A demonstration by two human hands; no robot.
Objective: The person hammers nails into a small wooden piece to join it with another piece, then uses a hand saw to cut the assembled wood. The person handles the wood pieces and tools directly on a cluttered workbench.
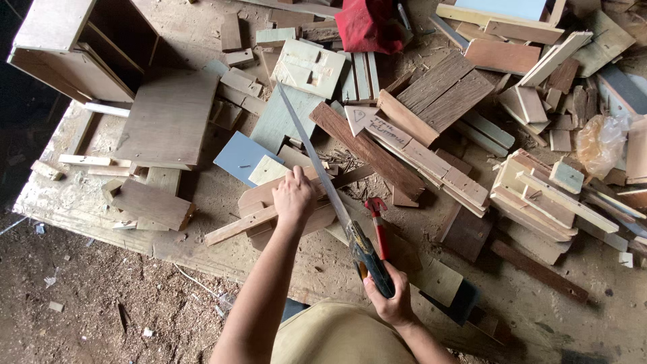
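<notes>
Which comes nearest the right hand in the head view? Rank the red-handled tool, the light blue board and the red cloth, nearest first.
From the right hand:
1. Red-handled tool, just above it.
2. Light blue board, up and left.
3. Red cloth, at the top edge.

Two bare forearms rise from the bottom edge of the frame, with no sleeves, gloves, watch or rings showing. The left hand (294, 195) sits near the centre, the right hand (389, 296) lower, right of centre. Between the arms, at bottom centre, shows plain khaki-tan cloth, smooth and unmarked, covering the lap.
</notes>
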